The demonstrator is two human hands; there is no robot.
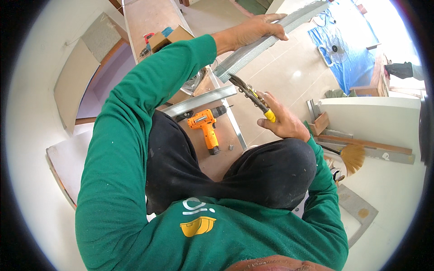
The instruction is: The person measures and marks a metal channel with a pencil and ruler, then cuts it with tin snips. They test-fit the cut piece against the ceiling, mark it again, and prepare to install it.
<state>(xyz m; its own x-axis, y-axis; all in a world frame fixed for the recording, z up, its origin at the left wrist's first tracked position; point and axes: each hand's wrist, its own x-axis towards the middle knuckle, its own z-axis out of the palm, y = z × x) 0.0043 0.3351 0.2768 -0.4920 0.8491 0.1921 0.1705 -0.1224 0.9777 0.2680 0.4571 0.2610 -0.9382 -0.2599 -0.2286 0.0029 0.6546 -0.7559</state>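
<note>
Tiled floor [296, 72] lies past the left grip [254, 31], which clamps the metal channel [246, 55], likely steadying it; right grip [287, 121] is closed round the yellow-handled snips [250, 94], blades right by the channel's near end. Orange drill [204, 123] rests left of the right grip, seemingly kept within reach.

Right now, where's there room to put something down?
Tiled floor between yellow-handled snips and blue sheet looks bare; so does a little board between the legs. It's crowded around the orange drill, beside a metal strip.
</note>
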